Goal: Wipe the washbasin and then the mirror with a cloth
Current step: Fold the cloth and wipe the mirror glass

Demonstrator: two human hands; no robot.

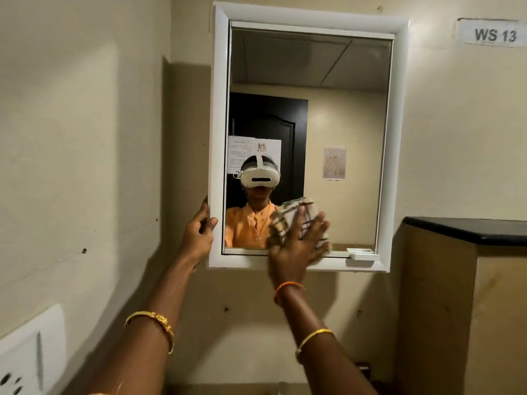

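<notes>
- Grip, right hand (296, 246): fingers spread flat, palm pressing a checked cloth (306, 215) against the glass of the mirror (313, 109); the hand is motion-blurred.
- Grip, left hand (199, 232): fingers wrapped around the left edge of the white mirror frame (218, 124), near its lower corner, thumb on the front face.
- Cloth position: bunched against the lower part of the glass, right of centre, just above the bottom rail.
- Mirror position: mounted on a cream wall (85, 138), upright.
- A small white tray (360, 253) sits on the bottom rail at the right, just beside the cloth.
- A label reading "WS 13" (494, 34) is fixed to the wall at upper right.
- A dark-topped ledge (470, 229) stands to the right of the mirror.
- Both forearms carry gold bangles; the right wrist also has an orange thread band (288, 289).
</notes>
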